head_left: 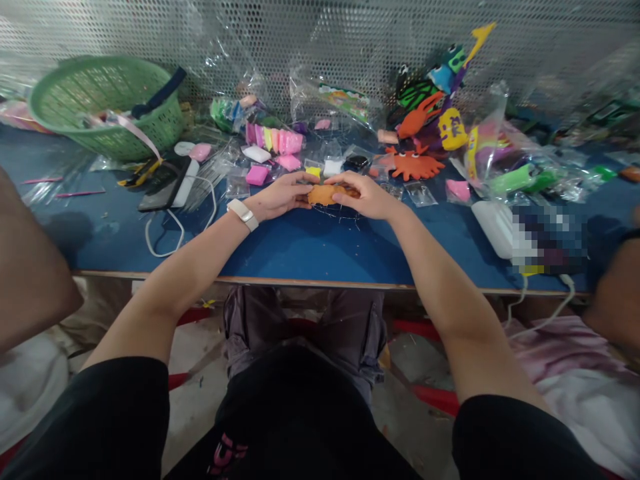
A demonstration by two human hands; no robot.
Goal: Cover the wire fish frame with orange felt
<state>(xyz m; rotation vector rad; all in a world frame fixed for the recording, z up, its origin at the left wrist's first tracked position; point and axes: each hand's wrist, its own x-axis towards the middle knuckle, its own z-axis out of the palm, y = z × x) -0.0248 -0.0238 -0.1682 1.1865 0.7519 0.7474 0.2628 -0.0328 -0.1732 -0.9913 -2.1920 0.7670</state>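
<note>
Between my two hands is a flat piece of orange modelling clay [325,195], low over the blue table. My left hand [287,195] grips its left end, fingers bent against it. On the other side, my right hand [367,193] pinches the right part with thumb and fingers. Thin dark wires [345,215] stick out under the clay; what they belong to is partly hidden. Just behind my hands lie a pink clay block [257,175], a yellow piece [313,171], a white piece [333,167] and a black piece [357,162].
A green basket [107,107] stands at the back left, near a phone [165,183] with a white cable. Orange clay figures [413,164] stand at the back right. A white power bank [493,230] lies right. People sit on both sides; perforated metal [325,40] rises behind.
</note>
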